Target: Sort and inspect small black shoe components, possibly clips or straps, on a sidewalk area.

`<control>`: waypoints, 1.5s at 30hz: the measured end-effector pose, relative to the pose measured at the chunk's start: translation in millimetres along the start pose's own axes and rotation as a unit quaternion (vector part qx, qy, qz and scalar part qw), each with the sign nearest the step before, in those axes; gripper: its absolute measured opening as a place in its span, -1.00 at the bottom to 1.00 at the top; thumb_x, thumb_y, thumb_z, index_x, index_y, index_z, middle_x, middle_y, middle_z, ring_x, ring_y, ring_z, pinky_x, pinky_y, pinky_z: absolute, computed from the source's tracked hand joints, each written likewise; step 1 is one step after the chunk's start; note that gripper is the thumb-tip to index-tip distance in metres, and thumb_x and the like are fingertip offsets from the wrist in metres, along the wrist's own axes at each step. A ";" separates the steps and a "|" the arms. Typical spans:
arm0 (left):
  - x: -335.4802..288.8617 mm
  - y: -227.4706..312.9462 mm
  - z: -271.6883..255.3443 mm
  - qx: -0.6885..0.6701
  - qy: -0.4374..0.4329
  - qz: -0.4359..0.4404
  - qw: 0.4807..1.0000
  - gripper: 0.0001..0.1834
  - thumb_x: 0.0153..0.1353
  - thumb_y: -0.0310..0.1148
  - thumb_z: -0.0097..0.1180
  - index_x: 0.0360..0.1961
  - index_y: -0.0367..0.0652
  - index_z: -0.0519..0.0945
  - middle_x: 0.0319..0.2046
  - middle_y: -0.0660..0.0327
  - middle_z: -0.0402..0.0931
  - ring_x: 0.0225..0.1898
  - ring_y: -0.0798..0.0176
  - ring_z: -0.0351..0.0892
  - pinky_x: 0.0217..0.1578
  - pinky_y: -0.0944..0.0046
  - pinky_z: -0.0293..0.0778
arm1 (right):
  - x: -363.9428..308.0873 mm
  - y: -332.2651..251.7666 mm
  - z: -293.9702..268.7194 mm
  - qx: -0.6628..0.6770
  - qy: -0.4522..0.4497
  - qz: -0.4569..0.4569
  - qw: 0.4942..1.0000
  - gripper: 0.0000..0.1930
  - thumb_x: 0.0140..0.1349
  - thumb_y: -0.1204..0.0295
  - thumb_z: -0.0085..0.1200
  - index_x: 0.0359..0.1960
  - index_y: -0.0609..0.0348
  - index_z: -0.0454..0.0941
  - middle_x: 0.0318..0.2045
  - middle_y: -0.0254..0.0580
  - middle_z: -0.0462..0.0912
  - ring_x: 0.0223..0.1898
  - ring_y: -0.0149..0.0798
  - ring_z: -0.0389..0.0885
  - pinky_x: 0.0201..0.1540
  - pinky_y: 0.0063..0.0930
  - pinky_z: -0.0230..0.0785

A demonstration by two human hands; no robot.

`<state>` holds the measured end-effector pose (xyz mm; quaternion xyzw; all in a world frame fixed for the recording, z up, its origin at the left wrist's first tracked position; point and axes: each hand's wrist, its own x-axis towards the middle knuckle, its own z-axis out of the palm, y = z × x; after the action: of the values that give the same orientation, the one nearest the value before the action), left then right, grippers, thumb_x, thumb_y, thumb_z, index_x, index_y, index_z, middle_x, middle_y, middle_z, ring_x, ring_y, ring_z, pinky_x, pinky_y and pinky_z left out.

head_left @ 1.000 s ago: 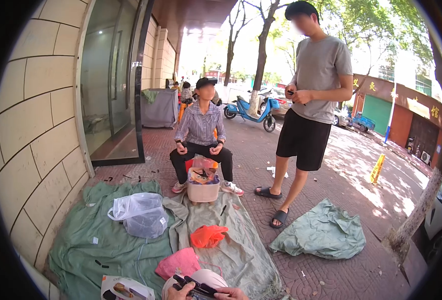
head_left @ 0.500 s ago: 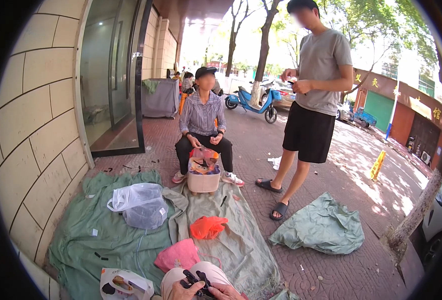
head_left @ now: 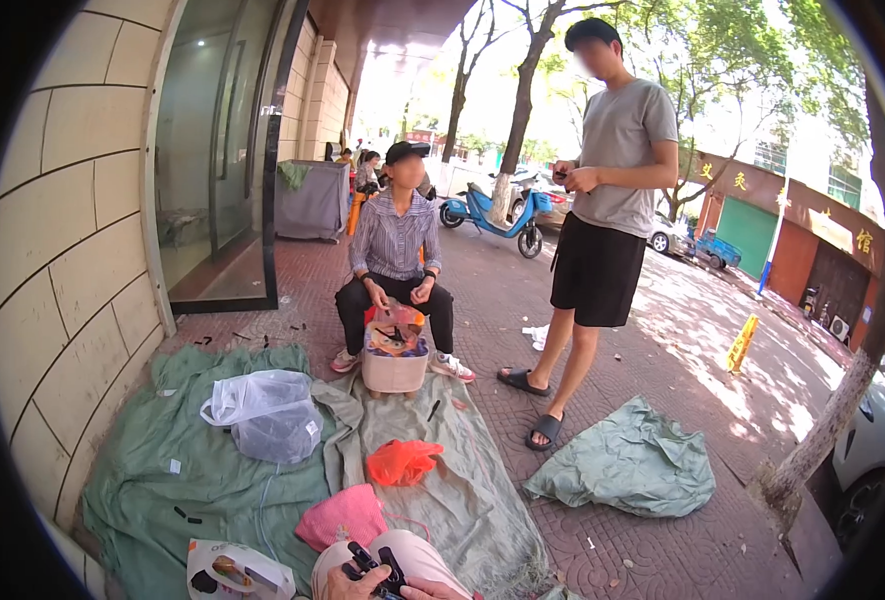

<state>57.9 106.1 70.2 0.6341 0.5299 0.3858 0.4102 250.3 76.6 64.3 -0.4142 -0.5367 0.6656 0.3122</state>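
At the bottom edge, over my light-coloured trouser legs, my left hand [head_left: 355,584] is closed around small black elongated pieces [head_left: 391,572]. My right hand [head_left: 431,589] is beside it, with its fingers closed at the lower end of the same black pieces. Their exact kind is too small to make out. A pink bag [head_left: 341,517] lies just beyond my knees. To the left of my legs sits a white printed plastic bag [head_left: 240,574] with dark pieces in it.
Green sheeting [head_left: 133,500] covers the ground, with a clear plastic bag [head_left: 273,425] and a red bag [head_left: 403,463] on it. A seated person [head_left: 393,235] works at a beige box [head_left: 395,374]. Another person [head_left: 618,190] stands right, near a green sack [head_left: 628,465].
The whole view has shifted slightly left, hands included. My hands keep hold of the black pieces. The standing person's hands have moved slightly.
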 end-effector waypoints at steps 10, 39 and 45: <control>5.9 -0.4 -3.8 -0.123 -0.021 -0.070 0.990 -0.86 0.23 -0.35 0.18 -0.26 -0.18 0.58 -0.44 0.36 0.50 -0.40 0.42 0.50 -0.36 0.40 0.43 | -0.1 -0.8 4.1 0.088 -0.006 0.114 0.990 -0.44 0.43 -0.06 -0.15 0.12 0.22 0.44 -0.14 -0.35 0.46 -0.11 -0.43 0.40 -0.09 -0.47 0.37; -2.5 16.7 4.3 -0.361 -0.188 -0.208 0.890 -0.68 0.39 -0.22 -0.01 -0.05 -0.29 0.50 -0.24 0.16 0.57 -0.58 0.35 0.58 -0.69 0.42 0.45 | 11.7 0.3 -0.3 0.162 -0.066 0.102 0.979 -0.67 0.51 0.21 -0.19 -0.05 0.24 0.47 -0.33 -0.23 0.59 -0.42 -0.43 0.58 -0.45 -0.63 0.34; -4.3 -23.8 13.2 -0.259 -0.018 -0.027 0.965 -0.66 0.43 -0.20 -0.10 -0.28 -0.26 0.57 -0.45 0.23 0.57 -0.44 0.36 0.57 -0.33 0.32 0.47 | 7.6 5.1 -19.0 -0.016 -0.031 0.044 0.998 -0.69 0.48 0.33 -0.12 0.06 0.28 0.50 -0.21 -0.24 0.65 -0.32 -0.45 0.65 -0.36 -0.63 0.44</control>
<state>61.0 102.8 43.0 0.4984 0.4214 0.4873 0.5801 263.7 90.7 56.2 -0.4215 -0.5376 0.6827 0.2594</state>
